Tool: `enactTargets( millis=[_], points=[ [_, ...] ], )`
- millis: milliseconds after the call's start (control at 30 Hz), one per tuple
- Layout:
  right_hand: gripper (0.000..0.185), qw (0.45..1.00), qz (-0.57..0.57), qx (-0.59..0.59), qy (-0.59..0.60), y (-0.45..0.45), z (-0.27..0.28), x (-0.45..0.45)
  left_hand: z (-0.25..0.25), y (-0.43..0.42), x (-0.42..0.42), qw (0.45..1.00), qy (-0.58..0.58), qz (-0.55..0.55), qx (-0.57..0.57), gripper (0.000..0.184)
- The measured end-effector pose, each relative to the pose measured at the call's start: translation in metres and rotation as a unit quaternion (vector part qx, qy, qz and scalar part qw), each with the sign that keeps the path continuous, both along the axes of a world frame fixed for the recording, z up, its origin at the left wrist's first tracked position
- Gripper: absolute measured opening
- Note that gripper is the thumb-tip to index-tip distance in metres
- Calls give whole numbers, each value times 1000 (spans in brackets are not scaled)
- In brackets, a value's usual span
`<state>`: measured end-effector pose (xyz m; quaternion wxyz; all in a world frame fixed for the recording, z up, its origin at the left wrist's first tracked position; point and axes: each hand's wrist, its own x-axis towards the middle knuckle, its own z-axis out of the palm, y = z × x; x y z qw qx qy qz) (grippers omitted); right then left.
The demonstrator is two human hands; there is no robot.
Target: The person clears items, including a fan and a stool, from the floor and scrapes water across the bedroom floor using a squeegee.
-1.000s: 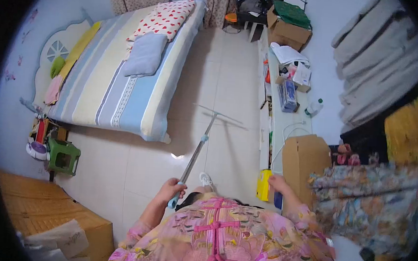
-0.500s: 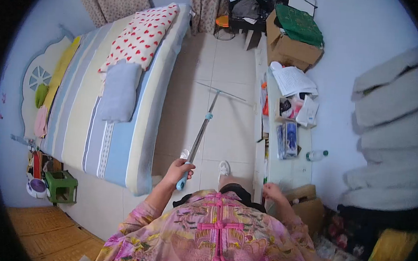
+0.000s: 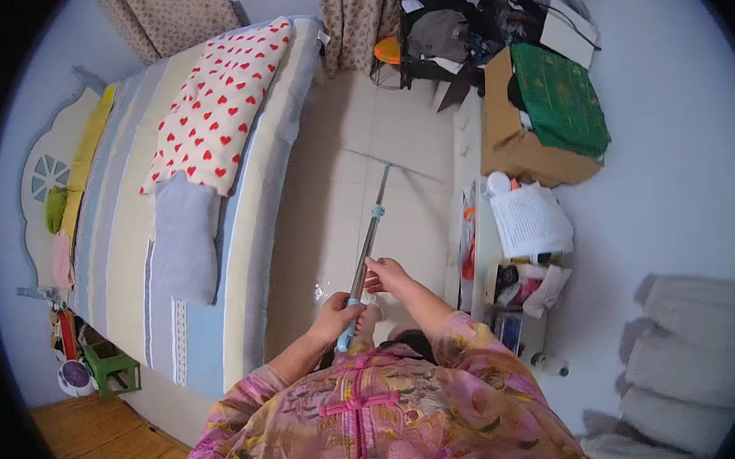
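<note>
My left hand (image 3: 334,318) is wrapped around the pale blue grip of a long-handled floor squeegee (image 3: 366,245). Its metal pole runs forward from my waist to a thin, wide bar lying on the tiled floor. Farther up the pole is my right hand (image 3: 388,277), its fingers loosely curved and apart at the pole's right side. The right fingertips come up against the pole, but I cannot see them closed around it.
A bed (image 3: 254,223) with a heart-patterned quilt (image 3: 215,111) borders the aisle on the left. Along the right stands a low cabinet (image 3: 489,228) bearing papers (image 3: 532,223) and a cardboard box (image 3: 540,160). An orange-topped stool (image 3: 387,50) is at the far end.
My right hand has come from beside the cabinet across to the squeegee's pole. My left hand keeps its hold on the grip. The view has shifted forward along the aisle.
</note>
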<state>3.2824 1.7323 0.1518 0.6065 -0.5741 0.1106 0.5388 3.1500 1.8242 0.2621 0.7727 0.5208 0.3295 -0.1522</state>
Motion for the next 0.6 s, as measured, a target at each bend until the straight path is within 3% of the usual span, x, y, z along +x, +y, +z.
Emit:
enactTargets(
  millis=[67,167,233,367,500,600],
  points=[
    [37,998,-45,13,-48,26,-28,41,-1,11,44,999,-11,-33,38,22],
    [18,993,-72,-84,-50,55,-9,101,2,23,104,998,-5,-52,25,31],
    [16,978,-93,-114,-148,70,-46,141,0,33,151,999,7,-42,10,34],
    [19,940,-61,-189,-278,85,-100,227,-32,44,231,979,17,67,-190,36],
    [22,895,-19,-248,-370,90,-140,331,-53,43,326,906,73,144,-391,24],
    [41,868,61,-311,-383,95,-125,413,-92,48,398,886,82,144,-433,18]
  ],
)
